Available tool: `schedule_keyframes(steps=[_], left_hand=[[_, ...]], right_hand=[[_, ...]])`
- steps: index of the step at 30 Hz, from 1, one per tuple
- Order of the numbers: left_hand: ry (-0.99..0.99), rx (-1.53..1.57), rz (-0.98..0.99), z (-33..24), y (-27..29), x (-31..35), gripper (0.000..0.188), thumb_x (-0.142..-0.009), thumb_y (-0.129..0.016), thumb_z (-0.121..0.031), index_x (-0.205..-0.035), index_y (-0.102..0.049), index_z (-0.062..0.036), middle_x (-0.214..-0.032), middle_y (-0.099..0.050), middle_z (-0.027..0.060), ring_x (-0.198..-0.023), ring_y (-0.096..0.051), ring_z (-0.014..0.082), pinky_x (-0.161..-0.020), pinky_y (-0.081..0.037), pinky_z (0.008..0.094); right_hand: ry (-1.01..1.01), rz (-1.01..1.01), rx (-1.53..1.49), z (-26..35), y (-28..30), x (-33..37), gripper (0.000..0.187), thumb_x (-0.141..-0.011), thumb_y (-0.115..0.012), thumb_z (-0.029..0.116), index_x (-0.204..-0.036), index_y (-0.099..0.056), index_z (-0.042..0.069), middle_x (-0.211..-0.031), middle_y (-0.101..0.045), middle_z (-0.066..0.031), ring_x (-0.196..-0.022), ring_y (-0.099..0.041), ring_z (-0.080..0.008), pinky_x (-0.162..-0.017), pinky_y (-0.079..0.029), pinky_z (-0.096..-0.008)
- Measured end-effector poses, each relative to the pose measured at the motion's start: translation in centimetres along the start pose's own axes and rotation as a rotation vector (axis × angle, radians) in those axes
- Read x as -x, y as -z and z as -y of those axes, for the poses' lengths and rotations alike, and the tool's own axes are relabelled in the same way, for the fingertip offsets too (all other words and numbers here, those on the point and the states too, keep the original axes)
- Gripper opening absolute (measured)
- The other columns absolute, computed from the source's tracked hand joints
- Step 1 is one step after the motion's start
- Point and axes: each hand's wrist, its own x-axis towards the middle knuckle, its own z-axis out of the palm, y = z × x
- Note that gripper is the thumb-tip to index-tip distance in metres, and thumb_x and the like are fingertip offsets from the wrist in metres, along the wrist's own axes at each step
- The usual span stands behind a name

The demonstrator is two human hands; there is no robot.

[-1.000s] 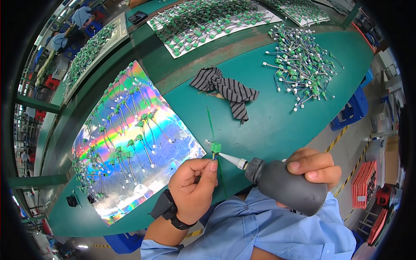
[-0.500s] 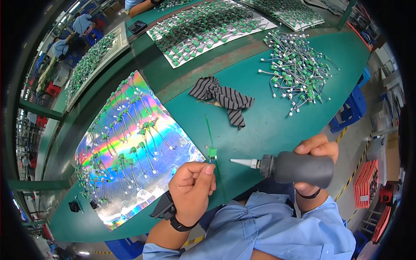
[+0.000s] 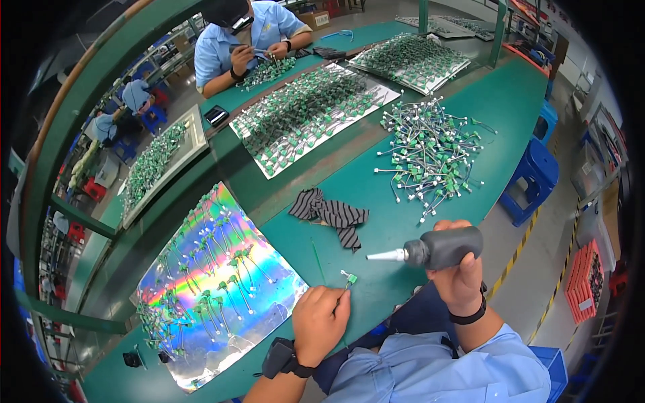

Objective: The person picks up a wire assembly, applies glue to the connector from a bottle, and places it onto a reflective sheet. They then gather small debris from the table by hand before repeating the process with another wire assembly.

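Note:
Low over the green table, my left hand (image 3: 321, 321) pinches a small green connector (image 3: 351, 277) with short wires and a white end. To its right, my right hand (image 3: 459, 285) is wrapped around a black squeeze bottle (image 3: 451, 247). The bottle lies sideways, and its white tapered nozzle (image 3: 386, 256) points left, above and apart from the connector. Beside my left hand is a shiny rainbow-coloured sheet (image 3: 269, 316) bearing rows of green connectors with wires. A thin green stick (image 3: 317, 260) rests on the table just beyond that hand.
A striped grey cloth (image 3: 329, 213) lies mid-table. Beyond it is a loose pile of wired connectors (image 3: 433, 151). White boards of connectors (image 3: 306, 117) stand farther back, where a co-worker (image 3: 245, 40) handles similar pieces. A blue stool (image 3: 533, 180) stands off the table's right edge.
The view has tipped up, bringing the co-worker into sight. The connector in my left hand has turned and leans right. My right hand still holds the bottle, now tilted slightly differently.

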Motion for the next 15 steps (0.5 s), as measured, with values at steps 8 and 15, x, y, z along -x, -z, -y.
schedule_keyframes(steps=[8, 15], left_hand=[[-0.055, -0.202, 0.079, -0.7, -1.2, -0.3, 0.01, -0.075, -0.069, -0.01, -0.077, -0.063, -0.0029, -0.074, -0.059, 0.0128, -0.071, -0.056, 0.0315, -0.063, -0.044, 0.0396], [0.008, -0.287, -0.035, -0.7, 0.3, -6.0, 0.021, -0.077, -0.068, -0.012, -0.094, -0.061, -0.0015, -0.089, -0.058, 0.016, -0.087, -0.055, 0.0355, -0.075, -0.046, 0.0418]], right_hand=[[-0.077, 0.021, -0.094, 0.6, 2.5, 0.2, 0.044, -0.084, -0.065, 0.026, -0.115, -0.043, 0.003, -0.109, -0.052, -0.0186, -0.073, -0.061, -0.024, -0.058, -0.052, -0.0319], [-0.122, -0.117, -0.165, 0.3, 3.9, -0.2, 0.04, -0.085, -0.063, 0.024, -0.114, -0.045, 0.002, -0.1, -0.059, -0.0172, -0.071, -0.062, -0.0233, -0.057, -0.052, -0.0315]])
